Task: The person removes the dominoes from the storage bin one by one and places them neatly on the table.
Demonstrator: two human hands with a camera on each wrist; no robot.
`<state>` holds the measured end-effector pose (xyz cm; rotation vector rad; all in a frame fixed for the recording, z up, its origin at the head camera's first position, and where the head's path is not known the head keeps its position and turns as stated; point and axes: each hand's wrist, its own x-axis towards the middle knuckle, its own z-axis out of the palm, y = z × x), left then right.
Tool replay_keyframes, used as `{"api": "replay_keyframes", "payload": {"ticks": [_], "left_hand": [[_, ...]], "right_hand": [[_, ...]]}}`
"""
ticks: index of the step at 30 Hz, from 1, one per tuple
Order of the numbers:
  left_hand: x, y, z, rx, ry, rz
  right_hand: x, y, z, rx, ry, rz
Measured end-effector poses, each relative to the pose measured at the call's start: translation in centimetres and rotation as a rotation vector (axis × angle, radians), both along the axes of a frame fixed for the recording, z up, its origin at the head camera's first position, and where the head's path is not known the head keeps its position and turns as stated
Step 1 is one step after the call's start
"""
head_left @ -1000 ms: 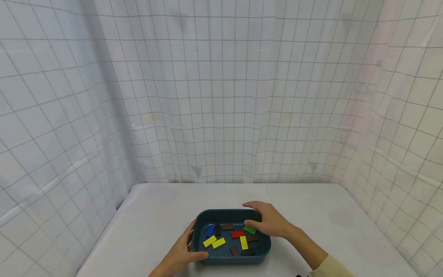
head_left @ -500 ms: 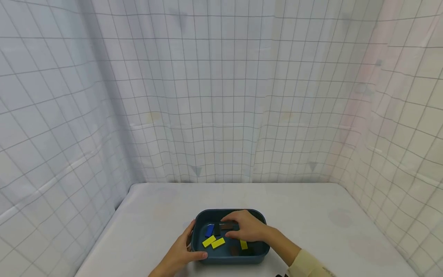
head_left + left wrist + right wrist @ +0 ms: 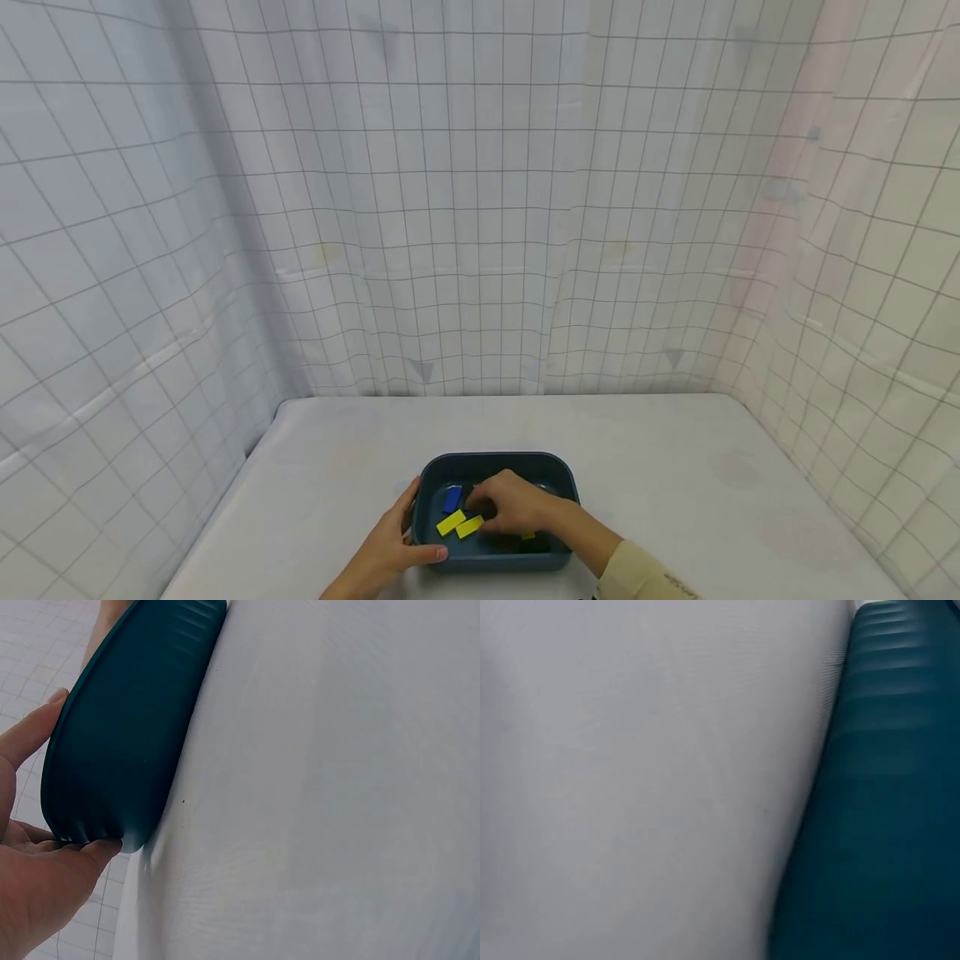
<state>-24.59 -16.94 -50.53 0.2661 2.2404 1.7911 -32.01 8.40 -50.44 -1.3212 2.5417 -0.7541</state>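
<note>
A dark blue-green rectangular tray (image 3: 498,562) with rounded corners stands on the white table. My left hand (image 3: 386,546) grips its left end, with the thumb at the front rim and fingers along the outer wall. The left wrist view shows that hand (image 3: 45,877) on the tray's side wall (image 3: 127,735). My right hand (image 3: 517,504) reaches down inside the tray, its fingers bent. Its fingertips are beside a yellow block (image 3: 469,527); whether they pinch anything is hidden. Another yellow block (image 3: 451,522) and a blue block (image 3: 452,499) lie to the left.
The white-covered table (image 3: 660,467) extends behind and to both sides of the tray. White curtains with a grid pattern (image 3: 480,208) enclose the back and sides. Other blocks in the tray are mostly covered by the right hand and its shadow.
My right hand has moved left and lower, from the tray's right end over the green block to its middle, and its fingers have drawn in. The left hand keeps its hold on the tray.
</note>
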Motion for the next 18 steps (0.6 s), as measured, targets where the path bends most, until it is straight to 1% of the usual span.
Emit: {"api": "replay_keyframes", "payload": {"ticks": [4, 8, 11, 18], "left_hand": [[-0.02, 0.00, 0.02, -0.005, 0.002, -0.001], [-0.05, -0.12, -0.08, 0.008, -0.002, -0.002], [-0.01, -0.19, -0.14, 0.011, -0.007, 0.004], [-0.02, -0.03, -0.03, -0.001, -0.022, 0.022]], "right_hand": [[0.03, -0.25, -0.24, 0.027, 0.008, -0.007], [0.17, -0.59, -0.25, 0.040, -0.016, -0.017], [0.22, -0.72, -0.28, 0.042, -0.016, -0.014], [0.02, -0.45, -0.16, 0.029, 0.022, 0.023]]}}
